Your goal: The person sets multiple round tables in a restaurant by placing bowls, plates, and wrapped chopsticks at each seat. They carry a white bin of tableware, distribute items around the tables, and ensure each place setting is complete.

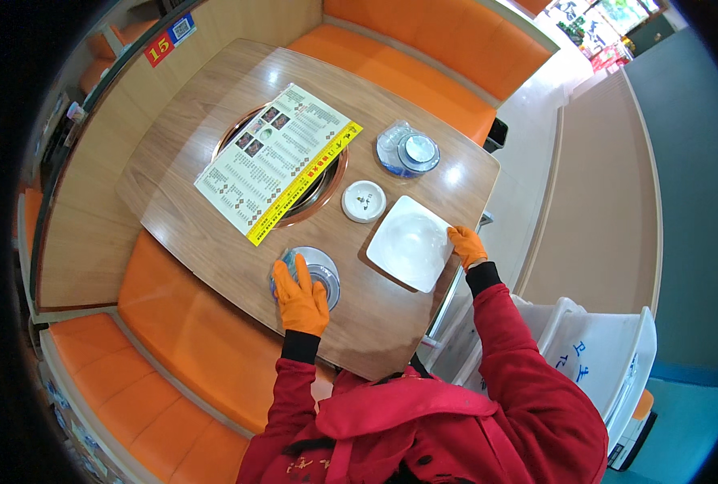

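My left hand [302, 302], in an orange glove, lies over a film-wrapped tableware set [330, 270] near the table's front edge. Its fingers spread across the set's left side and the thumb reaches the cup area. My right hand [468, 246], also gloved in orange, grips the right corner of a white square plate or stack of plates [408, 243]. Part of that corner is hidden by the fingers. Beyond the plate, a white round ashtray [364, 201] rests on the wooden table [371, 339]. Another wrapped tableware set [408, 150] sits farther back on the right.
A printed menu sheet [274, 163] partly covers a round cooker recess [335, 184] with a copper-coloured rim. Orange bench seats [201, 302] flank the table. White plastic bins [595, 345] stand close at my right, beside the aisle [516, 151]. A wooden partition [87, 242] borders the left end.
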Motion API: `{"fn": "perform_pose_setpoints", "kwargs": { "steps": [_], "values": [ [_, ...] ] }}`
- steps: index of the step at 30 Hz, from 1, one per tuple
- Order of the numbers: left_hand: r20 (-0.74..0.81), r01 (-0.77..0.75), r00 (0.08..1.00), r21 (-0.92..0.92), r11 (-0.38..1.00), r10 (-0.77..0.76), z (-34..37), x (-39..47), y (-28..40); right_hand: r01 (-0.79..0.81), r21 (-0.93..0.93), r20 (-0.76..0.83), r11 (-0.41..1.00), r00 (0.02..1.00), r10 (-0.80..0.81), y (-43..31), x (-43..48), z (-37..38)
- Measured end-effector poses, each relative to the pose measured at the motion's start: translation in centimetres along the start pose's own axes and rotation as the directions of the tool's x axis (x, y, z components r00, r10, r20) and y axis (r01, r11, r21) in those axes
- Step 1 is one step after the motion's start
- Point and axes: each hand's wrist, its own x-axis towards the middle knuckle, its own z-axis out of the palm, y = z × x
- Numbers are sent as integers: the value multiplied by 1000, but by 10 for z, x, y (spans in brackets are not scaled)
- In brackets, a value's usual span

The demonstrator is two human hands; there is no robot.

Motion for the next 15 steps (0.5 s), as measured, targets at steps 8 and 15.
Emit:
{"fn": "perform_pose_setpoints", "kwargs": {
  "steps": [8, 15],
  "values": [
    [-37, -17, 999, 34, 999, 18, 8, -3, -1, 113, -9, -16, 994, 994, -113, 15, -35, 0],
    [-37, -48, 998, 98, 994, 51, 26, -9, -16, 253, -593, -15, 764, 946, -325, -12, -29, -9]
  ]
}}
